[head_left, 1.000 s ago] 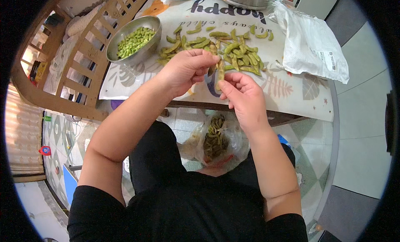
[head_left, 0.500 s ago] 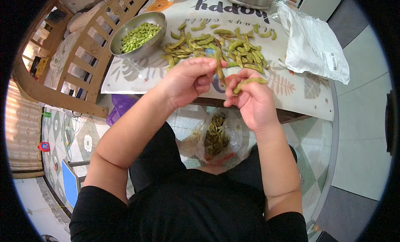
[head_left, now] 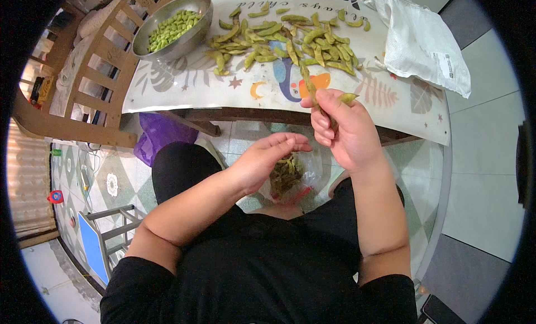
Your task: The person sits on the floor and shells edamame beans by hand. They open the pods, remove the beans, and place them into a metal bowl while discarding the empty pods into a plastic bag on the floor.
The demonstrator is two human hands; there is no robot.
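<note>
Between the thumb and fingers of my right hand (head_left: 345, 123), at the table's near edge, is a long green-brown edamame pod (head_left: 306, 81). A second pod (head_left: 349, 98) sticks out beside that thumb, tucked in the same hand. My left hand (head_left: 268, 159) hovers lower, over a clear plastic bag of pods or husks (head_left: 286, 181) on the floor between my legs. Its fingers are stretched out, and nothing shows in them. Many loose edamame pods (head_left: 321, 42) lie spread on the table. A metal bowl (head_left: 202, 28) at the far left holds shelled green beans (head_left: 173, 31).
The table (head_left: 184, 95) has a printed white cover. A white plastic package (head_left: 421, 50) lies at its right. Left are a wooden slatted railing (head_left: 92, 114), a purple bag (head_left: 159, 135) and a stool with a blue top (head_left: 93, 248). A pale cabinet (head_left: 483, 140) stands at the right.
My left hand has let go of the long pod and moved down over the floor bag. My right hand now grips that pod alongside the other one. The view has shifted slightly.
</note>
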